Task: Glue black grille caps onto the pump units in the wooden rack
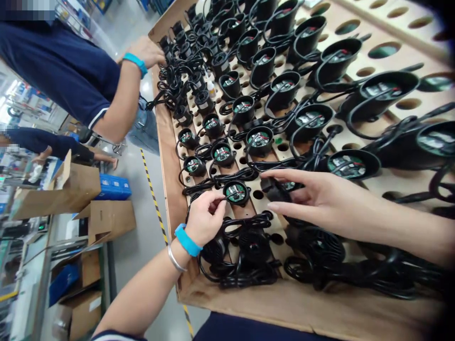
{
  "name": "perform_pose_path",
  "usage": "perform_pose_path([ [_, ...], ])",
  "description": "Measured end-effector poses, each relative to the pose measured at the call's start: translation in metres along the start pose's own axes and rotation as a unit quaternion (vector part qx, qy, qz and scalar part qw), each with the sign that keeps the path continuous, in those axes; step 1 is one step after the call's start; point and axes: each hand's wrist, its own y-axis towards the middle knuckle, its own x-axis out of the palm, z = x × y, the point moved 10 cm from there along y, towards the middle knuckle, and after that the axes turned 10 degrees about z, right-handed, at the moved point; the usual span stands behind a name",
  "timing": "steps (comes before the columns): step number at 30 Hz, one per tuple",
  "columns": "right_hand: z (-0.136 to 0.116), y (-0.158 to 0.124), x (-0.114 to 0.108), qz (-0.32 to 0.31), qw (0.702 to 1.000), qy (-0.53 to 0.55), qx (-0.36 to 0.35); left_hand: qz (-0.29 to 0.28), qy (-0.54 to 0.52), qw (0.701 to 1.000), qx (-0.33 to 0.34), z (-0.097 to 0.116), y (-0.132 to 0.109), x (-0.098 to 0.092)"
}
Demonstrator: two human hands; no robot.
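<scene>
In the head view, my left hand (205,215), with a blue wristband and a silver bangle, is closed in a pinch. Its fingertips are on a thin black cable at the left rim of a round black housing (236,193), whose green circuit board faces up. My right hand (313,192) reaches in from the right, thumb and fingers around a dark round cap (274,190). That cap is tilted, just right of the housing and apart from it; part of it is hidden by the fingers. Vented black units (254,244) with coiled cables lie below my hands.
A wooden board (366,71) with round holes carries rows of open black housings and cables, inside a brown raised edge (165,170). A small bottle (211,89) stands among them. A co-worker's hand (145,52) is at the far left edge. Cardboard boxes (112,220) stand left.
</scene>
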Motion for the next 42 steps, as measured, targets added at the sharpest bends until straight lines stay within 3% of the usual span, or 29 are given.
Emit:
perform_pose_path([
  [3, -0.011, 0.004, 0.010, 0.005, 0.996, -0.044, -0.074, 0.018, 0.015, 1.000, -0.001, -0.002, 0.004, -0.003],
  [6, -0.029, 0.007, 0.015, 0.053, 0.974, -0.139, -0.170, 0.025, 0.025, 0.999, -0.036, -0.009, 0.006, -0.003],
  [8, -0.033, 0.011, 0.023, 0.054, 0.962, -0.185, -0.193, 0.023, 0.028, 0.998, -0.057, -0.014, 0.007, -0.002],
  [16, -0.023, 0.030, 0.042, 0.001, 0.966, -0.200, -0.164, 0.011, 0.089, 0.996, 0.027, 0.003, 0.009, 0.000],
  [22, -0.023, 0.032, 0.042, -0.010, 0.968, -0.187, -0.166, 0.004, 0.119, 0.989, 0.091, 0.017, 0.010, 0.000],
  [26, -0.024, 0.030, 0.043, -0.025, 0.962, -0.210, -0.172, -0.005, 0.128, 0.988, 0.089, 0.015, 0.013, 0.002],
  [32, -0.029, 0.027, 0.060, -0.042, 0.919, -0.345, -0.185, -0.021, 0.136, 0.988, 0.072, 0.010, 0.014, 0.005],
  [42, -0.045, 0.032, 0.077, -0.058, 0.877, -0.427, -0.214, -0.043, 0.126, 0.990, 0.044, 0.006, 0.016, 0.008],
])
